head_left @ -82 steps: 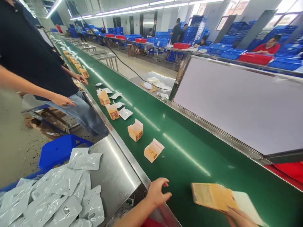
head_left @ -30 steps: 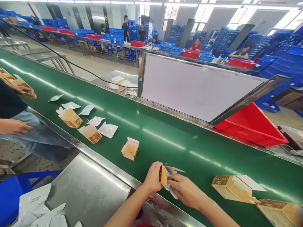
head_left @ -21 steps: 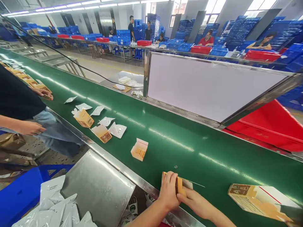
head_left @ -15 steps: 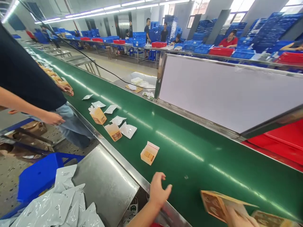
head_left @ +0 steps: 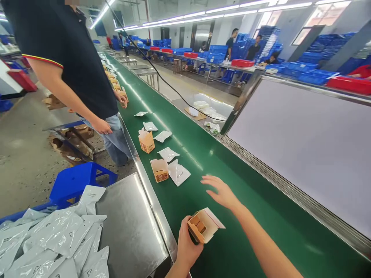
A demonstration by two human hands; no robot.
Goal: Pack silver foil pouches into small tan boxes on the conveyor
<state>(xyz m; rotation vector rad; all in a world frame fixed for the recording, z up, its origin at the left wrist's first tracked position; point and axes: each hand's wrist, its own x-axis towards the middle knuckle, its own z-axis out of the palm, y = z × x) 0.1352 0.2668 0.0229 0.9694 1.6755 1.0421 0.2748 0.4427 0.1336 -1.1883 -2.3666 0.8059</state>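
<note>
My left hand (head_left: 188, 243) is wrapped round a small open cardboard box (head_left: 201, 227), tilted, with its white-lined flap raised and a brown piece inside. Above and to the right of that box, my right hand (head_left: 222, 191) reaches over the green conveyor belt (head_left: 243, 185), fingers apart and holding nothing. Nearest to its fingertips lies a white sachet (head_left: 179, 172). Against that sachet stands an open orange-brown box (head_left: 159, 170). Farther up the belt are another open box (head_left: 146, 141) and several more white sachets (head_left: 168, 154).
A heap of white sachets (head_left: 58, 235) lies at lower left beside a metal side table (head_left: 130, 216) and a blue stool (head_left: 74, 179). A co-worker in a dark shirt (head_left: 78, 61) stands at the belt's left edge. A pale panel (head_left: 304, 146) borders its right side.
My left hand has closed on the box that stood on the belt. My right hand has left the box at lower right and moved up the belt, now bare. The view has turned left.
</note>
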